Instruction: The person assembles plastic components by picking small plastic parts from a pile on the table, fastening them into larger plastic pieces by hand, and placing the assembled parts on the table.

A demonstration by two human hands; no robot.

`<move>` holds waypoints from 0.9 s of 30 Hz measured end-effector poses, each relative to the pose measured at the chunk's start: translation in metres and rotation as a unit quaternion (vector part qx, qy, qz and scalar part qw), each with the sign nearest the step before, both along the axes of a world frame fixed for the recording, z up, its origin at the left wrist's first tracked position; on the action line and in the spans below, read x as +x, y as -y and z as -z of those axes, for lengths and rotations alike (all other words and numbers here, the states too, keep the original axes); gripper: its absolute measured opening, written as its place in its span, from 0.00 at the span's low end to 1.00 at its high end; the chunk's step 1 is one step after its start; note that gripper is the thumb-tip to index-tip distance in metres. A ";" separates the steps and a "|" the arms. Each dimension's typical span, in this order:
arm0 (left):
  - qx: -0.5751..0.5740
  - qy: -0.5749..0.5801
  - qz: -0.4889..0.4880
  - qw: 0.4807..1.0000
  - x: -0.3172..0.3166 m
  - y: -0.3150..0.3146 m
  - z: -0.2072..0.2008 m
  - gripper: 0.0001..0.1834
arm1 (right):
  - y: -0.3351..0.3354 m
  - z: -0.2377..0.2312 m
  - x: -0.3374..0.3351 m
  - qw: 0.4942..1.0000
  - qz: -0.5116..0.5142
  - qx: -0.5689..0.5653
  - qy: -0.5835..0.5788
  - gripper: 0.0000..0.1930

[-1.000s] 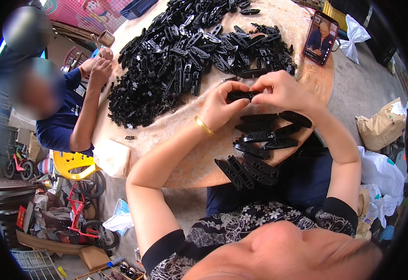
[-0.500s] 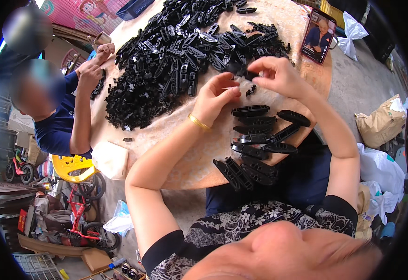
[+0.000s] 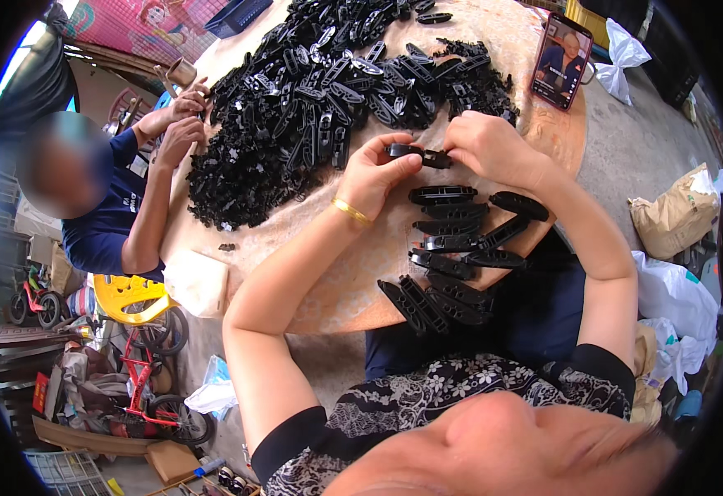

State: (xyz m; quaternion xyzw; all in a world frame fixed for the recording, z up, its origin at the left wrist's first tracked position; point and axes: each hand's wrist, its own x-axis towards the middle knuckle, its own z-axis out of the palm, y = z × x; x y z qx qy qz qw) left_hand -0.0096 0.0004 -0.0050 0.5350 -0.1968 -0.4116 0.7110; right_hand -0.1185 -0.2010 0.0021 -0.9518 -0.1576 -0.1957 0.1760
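Note:
Over the table, a long black plastic part (image 3: 419, 155) is held in my left hand (image 3: 366, 180), thumb below and fingers curled above it. My right hand (image 3: 489, 150) is closed, its fingertips pinching the right end of the same part. Whether a smaller piece is between those fingertips I cannot tell. Just below my hands, several similar long black parts (image 3: 449, 241) lie in loose rows by the table's near edge. Beyond my hands spreads a big heap of long black parts (image 3: 328, 91), with small black pieces (image 3: 233, 186) heaped on its left side.
A phone (image 3: 561, 62) stands upright at the table's right. Across to the left, a co-worker's hands (image 3: 183, 124) are at the heap's edge. A white cloth-like item (image 3: 198, 283) hangs at the table's left rim. A yellow stool (image 3: 126, 298) and brown sack (image 3: 674, 213) stand on the floor.
My hands have turned and the long black part now shows clearly between them. My right hand has closed onto its right end. The co-worker's hands have shifted slightly down and apart.

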 end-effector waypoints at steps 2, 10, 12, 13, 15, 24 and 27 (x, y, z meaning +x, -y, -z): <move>-0.009 0.006 0.004 1.000 0.000 -0.001 0.002 0.19 | -0.002 0.000 0.000 0.997 0.069 0.033 0.011 0.05; 0.020 0.067 0.030 0.997 -0.003 -0.002 0.002 0.19 | -0.026 -0.019 -0.008 0.916 0.029 0.389 -0.088 0.08; 0.037 0.114 0.038 0.992 -0.005 -0.003 0.001 0.18 | -0.031 -0.026 -0.010 0.901 0.027 0.417 -0.115 0.09; 0.037 0.113 0.038 0.992 -0.005 -0.002 0.001 0.18 | -0.030 -0.025 -0.011 0.901 0.027 0.417 -0.115 0.09; 0.030 0.109 0.040 0.993 -0.005 -0.001 0.001 0.17 | -0.028 -0.019 -0.011 0.927 0.018 0.368 -0.074 0.07; 0.042 0.111 0.017 0.993 -0.005 -0.001 -0.001 0.17 | -0.033 -0.015 -0.009 0.971 0.006 0.192 0.140 0.03; 0.042 0.099 0.013 0.994 -0.007 -0.001 -0.003 0.19 | -0.035 -0.018 -0.011 0.977 -0.004 0.151 0.150 0.04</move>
